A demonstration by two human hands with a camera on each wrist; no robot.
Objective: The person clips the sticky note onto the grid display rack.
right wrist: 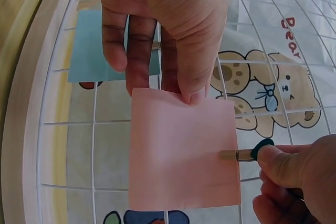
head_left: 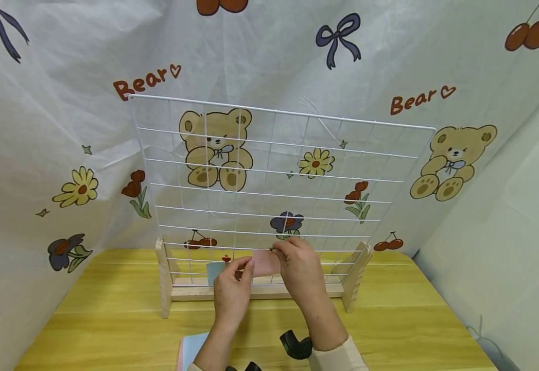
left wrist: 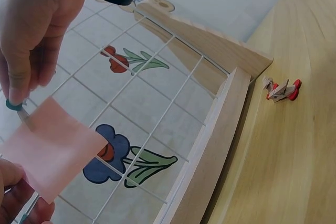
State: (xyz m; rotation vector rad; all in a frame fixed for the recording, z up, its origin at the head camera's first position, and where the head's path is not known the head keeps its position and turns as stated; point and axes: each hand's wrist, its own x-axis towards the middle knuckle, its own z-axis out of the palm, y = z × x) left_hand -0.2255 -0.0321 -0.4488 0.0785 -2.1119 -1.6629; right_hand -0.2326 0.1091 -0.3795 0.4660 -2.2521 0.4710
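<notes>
A square pink paper [head_left: 266,263] is held up against the white wire grid [head_left: 269,194]. My left hand [head_left: 233,291] pinches one edge of the paper between thumb and fingers. On another side, my right hand [head_left: 300,268] pinches a small wooden clothespin [right wrist: 239,155] with a dark green end piece. In the right wrist view the clothespin's tip overlaps the pink paper near its edge. Beside the left hand, a light blue paper [right wrist: 86,48] hangs on the grid, with a clothespin [head_left: 226,258] bearing a red ornament at its top.
The grid stands in a wooden base [head_left: 195,293] on a yellow wood-grain table [head_left: 111,330]. Several red-ended clothespins [left wrist: 282,91] lie on the table past the base. Blue and pink sheets [head_left: 192,348] lie near the left forearm. A bear-printed cloth [head_left: 260,62] hangs behind.
</notes>
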